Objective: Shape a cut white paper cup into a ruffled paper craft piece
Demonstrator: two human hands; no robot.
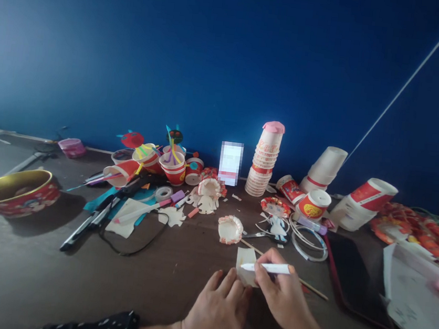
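My right hand (pixel 279 287) is closed round a white marker pen (pixel 274 268), its tip pointing left over a small cream piece of paper (pixel 246 258). Some faint marks show on the paper near the tip. At the paper's lower left, my left hand (pixel 221 310) lies flat with fingers stretched out; whether the fingertips press on the paper's edge I cannot tell. Just beyond the paper stands a cut paper cup with a fringed rim (pixel 230 229). A thin wooden stick (pixel 314 290) passes behind my right hand, and scissors (pixel 256 235) lie farther back.
A tall stack of paper cups (pixel 263 164) stands near the blue wall. Rightward lie a dark tablet-like slab (pixel 353 275) and coiled white tubing (pixel 309 243). On the left are a gold-lined bowl (pixel 29 195), a black cord (pixel 122 253), paper scraps and decorated cups (pixel 173 170).
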